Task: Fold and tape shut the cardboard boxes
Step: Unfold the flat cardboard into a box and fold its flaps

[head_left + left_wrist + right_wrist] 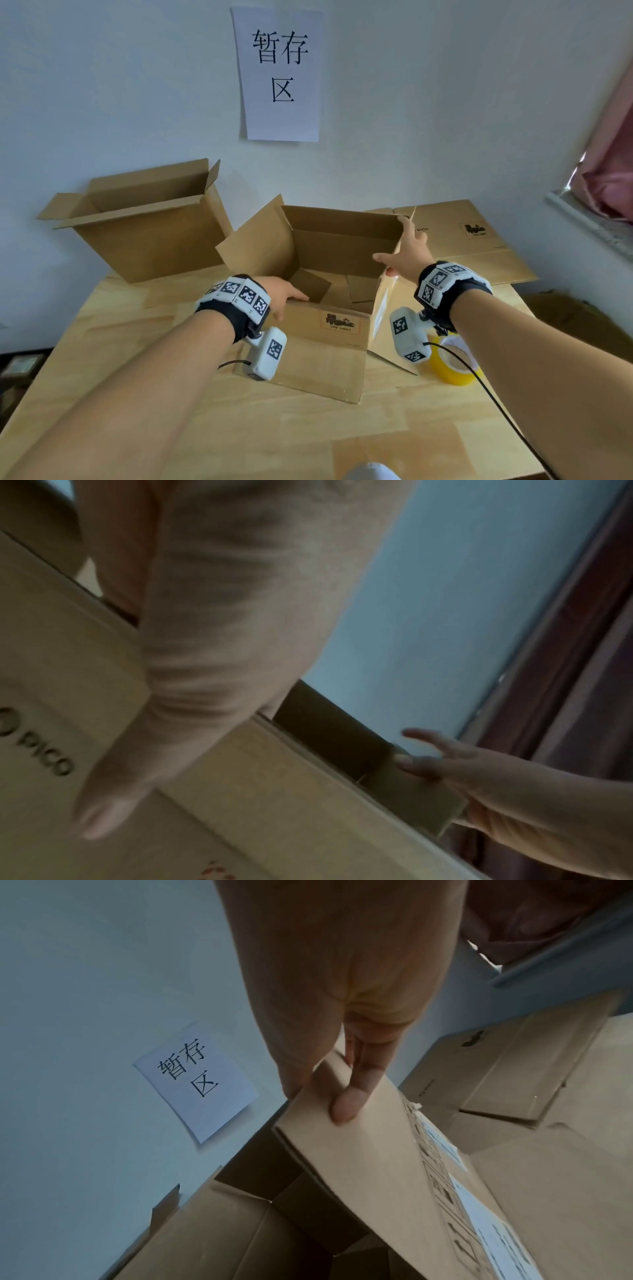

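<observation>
showing the open box [329,329] mid-table, long axis left to right — left hand [282,296] gripping its near rim, right hand [409,255] pinching the upright right flap [369,1150], nearer the coming inward fold.

- Left hand [279,295] and forearm are bare — no sleeve in the head view.
- Left wristband [236,303]: black strap carrying white blocks, each printed with a black-and-white square code.
- Left camera pod [267,353]: a white rounded housing hanging under that wristband, one square code on its side, a black cable leaving its lower end.
- Right hand [409,253] and forearm are bare too.
- Right wristband [445,286]: the same black strap with white coded blocks.
- Right camera pod [407,334]: white, two square codes — a black cable [486,387] trails from it.
</observation>
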A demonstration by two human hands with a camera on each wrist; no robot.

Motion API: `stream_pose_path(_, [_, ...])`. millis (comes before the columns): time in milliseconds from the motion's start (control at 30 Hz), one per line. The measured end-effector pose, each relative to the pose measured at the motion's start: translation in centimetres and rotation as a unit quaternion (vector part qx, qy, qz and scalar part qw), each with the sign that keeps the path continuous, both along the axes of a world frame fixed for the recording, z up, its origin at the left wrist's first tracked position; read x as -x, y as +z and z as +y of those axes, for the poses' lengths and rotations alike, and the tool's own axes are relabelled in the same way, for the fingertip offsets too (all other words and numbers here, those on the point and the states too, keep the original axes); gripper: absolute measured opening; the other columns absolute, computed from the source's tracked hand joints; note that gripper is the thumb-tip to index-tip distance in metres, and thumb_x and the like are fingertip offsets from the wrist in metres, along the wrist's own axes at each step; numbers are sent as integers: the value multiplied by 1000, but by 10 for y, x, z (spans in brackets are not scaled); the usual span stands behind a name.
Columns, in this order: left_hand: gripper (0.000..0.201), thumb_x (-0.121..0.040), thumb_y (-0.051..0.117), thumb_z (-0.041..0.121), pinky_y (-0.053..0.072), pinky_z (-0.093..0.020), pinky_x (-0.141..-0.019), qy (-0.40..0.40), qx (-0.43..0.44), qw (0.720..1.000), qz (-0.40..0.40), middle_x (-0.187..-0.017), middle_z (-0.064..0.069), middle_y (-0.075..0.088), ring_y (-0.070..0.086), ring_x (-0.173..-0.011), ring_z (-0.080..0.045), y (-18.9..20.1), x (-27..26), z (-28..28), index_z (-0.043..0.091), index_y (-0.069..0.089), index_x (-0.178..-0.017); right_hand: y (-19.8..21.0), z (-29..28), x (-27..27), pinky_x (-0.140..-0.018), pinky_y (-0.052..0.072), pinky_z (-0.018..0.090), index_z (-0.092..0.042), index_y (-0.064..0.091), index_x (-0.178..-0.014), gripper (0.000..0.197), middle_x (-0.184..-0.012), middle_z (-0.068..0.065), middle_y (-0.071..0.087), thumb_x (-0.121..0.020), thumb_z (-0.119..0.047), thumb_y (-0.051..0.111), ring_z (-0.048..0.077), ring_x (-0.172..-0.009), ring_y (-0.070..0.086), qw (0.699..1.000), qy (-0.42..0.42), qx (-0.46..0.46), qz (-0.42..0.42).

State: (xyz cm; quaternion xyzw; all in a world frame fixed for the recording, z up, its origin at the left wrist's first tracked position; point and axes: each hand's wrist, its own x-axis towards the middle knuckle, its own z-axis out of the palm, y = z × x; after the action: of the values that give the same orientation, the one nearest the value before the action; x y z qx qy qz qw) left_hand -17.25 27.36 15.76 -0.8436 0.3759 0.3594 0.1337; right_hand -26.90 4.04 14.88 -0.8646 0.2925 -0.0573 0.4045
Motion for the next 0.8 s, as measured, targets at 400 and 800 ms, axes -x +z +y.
stream_pose_path(400, [42,-101,36,40,42,-27,-69,62,214,975,-12,-110,-13,64,58,-88,-21,0,46,-89,7,56,-116,5,-10,-21,-79,55,30,-6,64,-106,29,-85,5,66,-99,-25,43,17,-78,66,992,110,-57,-2])
stream_pose_path(800, [45,-100,41,39,42,-25,-85,138,171,974,53,-128,-4,58,55,-101,-16,14,51,-85,14,46,-137,5,-43,-53,-108,24,48,-29,63,-116,48,-145,-1,32,-98,-51,24,26,-136,19,954,188,214,93])
